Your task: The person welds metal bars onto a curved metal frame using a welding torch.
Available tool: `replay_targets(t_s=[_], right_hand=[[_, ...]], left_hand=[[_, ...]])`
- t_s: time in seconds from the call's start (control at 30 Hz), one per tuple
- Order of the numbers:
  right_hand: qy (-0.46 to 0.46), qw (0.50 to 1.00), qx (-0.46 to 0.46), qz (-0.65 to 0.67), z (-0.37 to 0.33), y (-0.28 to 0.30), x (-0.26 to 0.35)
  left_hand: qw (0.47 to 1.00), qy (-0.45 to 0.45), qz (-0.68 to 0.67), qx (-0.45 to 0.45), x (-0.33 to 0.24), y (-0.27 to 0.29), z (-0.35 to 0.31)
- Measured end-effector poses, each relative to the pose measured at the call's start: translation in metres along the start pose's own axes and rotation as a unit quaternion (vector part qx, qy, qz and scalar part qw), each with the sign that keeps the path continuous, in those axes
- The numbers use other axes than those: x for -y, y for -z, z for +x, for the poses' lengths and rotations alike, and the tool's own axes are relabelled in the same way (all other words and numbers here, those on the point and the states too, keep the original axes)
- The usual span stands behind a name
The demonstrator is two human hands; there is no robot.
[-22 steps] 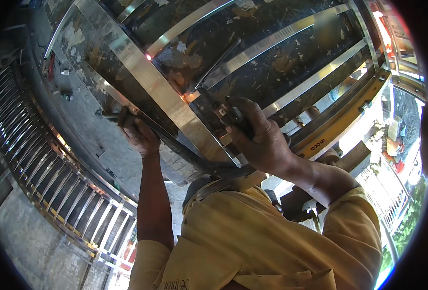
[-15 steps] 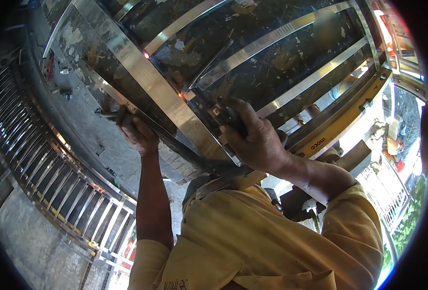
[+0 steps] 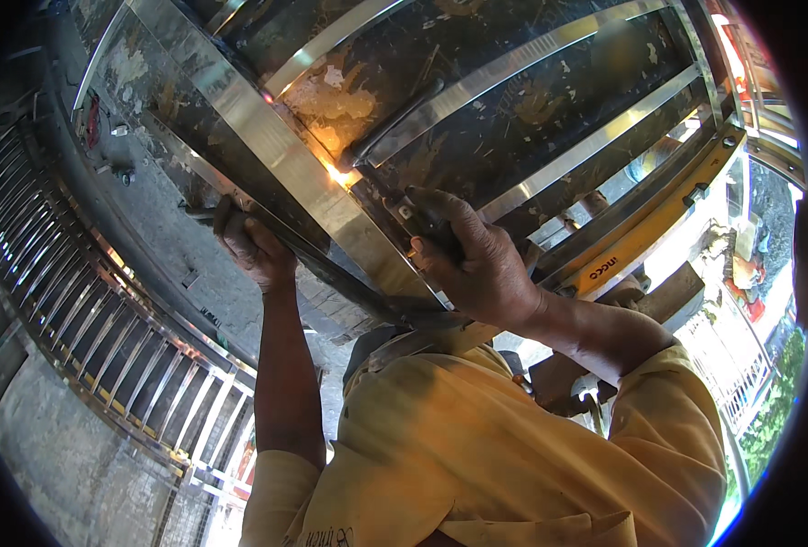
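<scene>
My right hand [image 3: 481,260] is closed round the dark handle of a welding torch [image 3: 433,228]. A bright arc [image 3: 340,175] burns beside the torch, where a shiny flat metal bar [image 3: 285,164] meets the end of a thinner cross bar [image 3: 431,117]. Its glare hides the joint. Left of the wide bar, my left hand [image 3: 253,244] has its fingers curled over a dark metal edge bar [image 3: 317,269]. A short dark rod end pokes out beside those fingers.
Several shiny bars lie across a dark, paint-flecked work surface [image 3: 531,118]. A yellow spirit level [image 3: 622,260] stands along its right side. At the left, a curved railing with many bars [image 3: 103,337] rests on the grey floor [image 3: 66,428]. Green leaves [image 3: 782,401] show far right.
The small orange glow at the joint has flared into a bright arc, lighting the surface and my shirt. Both hands keep their grips; the view has shifted slightly.
</scene>
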State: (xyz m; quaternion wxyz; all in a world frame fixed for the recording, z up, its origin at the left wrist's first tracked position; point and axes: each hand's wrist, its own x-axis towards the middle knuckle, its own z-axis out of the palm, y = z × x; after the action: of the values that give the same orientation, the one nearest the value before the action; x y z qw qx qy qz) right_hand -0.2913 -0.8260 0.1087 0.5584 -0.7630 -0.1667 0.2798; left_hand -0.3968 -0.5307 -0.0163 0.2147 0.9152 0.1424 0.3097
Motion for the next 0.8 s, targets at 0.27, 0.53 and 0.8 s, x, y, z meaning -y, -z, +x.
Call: replay_targets(t_s=[0.27,0.53,0.8], right_hand=[[-0.002,1.0,0.01,0.005,0.0002,0.0014,0.0],[0.006,1.0,0.002,0.026,0.0003,0.0004,-0.0037],[-0.017,1.0,0.011,0.01,-0.0015,0.0032,0.0003]], left_hand=[[1.0,0.0,0.014,-0.01,-0.0018,-0.0013,0.0015],[1.0,0.002,0.004,-0.008,-0.001,-0.001,0.0022],[1.0,0.0,0.006,-0.007,0.0002,-0.001,0.0001]])
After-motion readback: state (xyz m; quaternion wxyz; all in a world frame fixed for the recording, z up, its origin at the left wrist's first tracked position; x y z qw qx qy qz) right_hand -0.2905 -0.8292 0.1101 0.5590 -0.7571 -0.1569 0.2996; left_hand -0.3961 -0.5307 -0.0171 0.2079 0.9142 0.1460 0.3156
